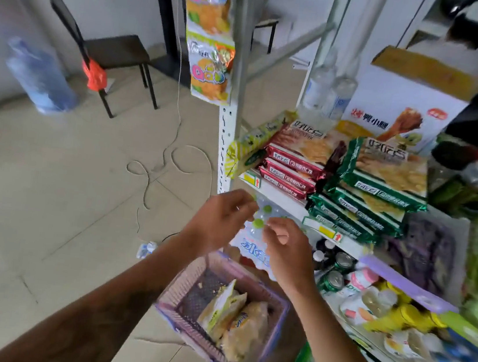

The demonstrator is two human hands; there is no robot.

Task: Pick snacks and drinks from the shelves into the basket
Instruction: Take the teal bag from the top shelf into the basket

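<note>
While both forearms reach forward and down from the lower edge of the view, the left hand (220, 218) and the right hand (285, 247) meet close together in front of a shrink-wrapped pack of water bottles (253, 243) on the lower shelf level, just above the basket (173, 302); the left hand shows its back, fingers loosely bent and parted toward the green caps, gripping nothing that can be seen; the right hand sits just beside it, fingers curled inward with the thumb near the forefinger, and whether it pinches the wrap or only hovers cannot be told; three green caps (258, 223) show between the two hands, the rest of the pack hidden; the basket, purple and mesh-walled, sits below the wrists and holds at least two yellow snack bags (232, 316), lying against each other; on the shelf (295, 202) above, three red biscuit packs (290, 172) are stacked beside about four green biscuit packs (366, 197); two clear bottles (324, 98) stand behind them, near a white carton (393, 110); two green cans (336, 272) stand to the right of the right hand.
</note>
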